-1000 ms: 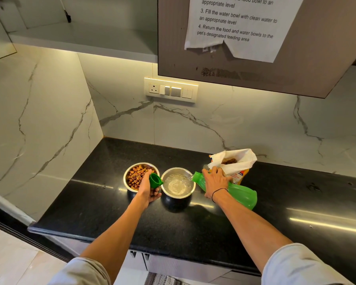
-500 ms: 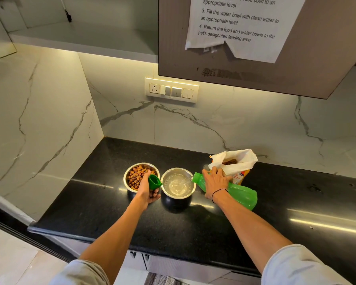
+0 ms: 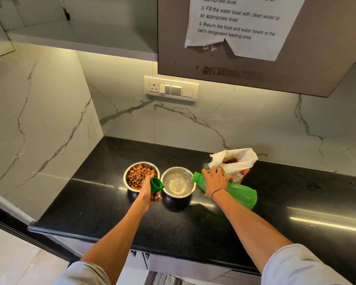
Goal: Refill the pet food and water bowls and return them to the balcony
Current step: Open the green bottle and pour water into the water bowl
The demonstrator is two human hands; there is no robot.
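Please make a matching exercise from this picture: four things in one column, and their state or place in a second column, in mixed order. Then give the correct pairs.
Things:
1. left bowl
2. right bowl
3. green bottle
4. green cap

States:
A. tilted, neck toward a bowl, in the right hand
B. holds water
C. held in the left hand
D. full of brown kibble

Pairs: 1-D, 2-B, 3-A, 4-C
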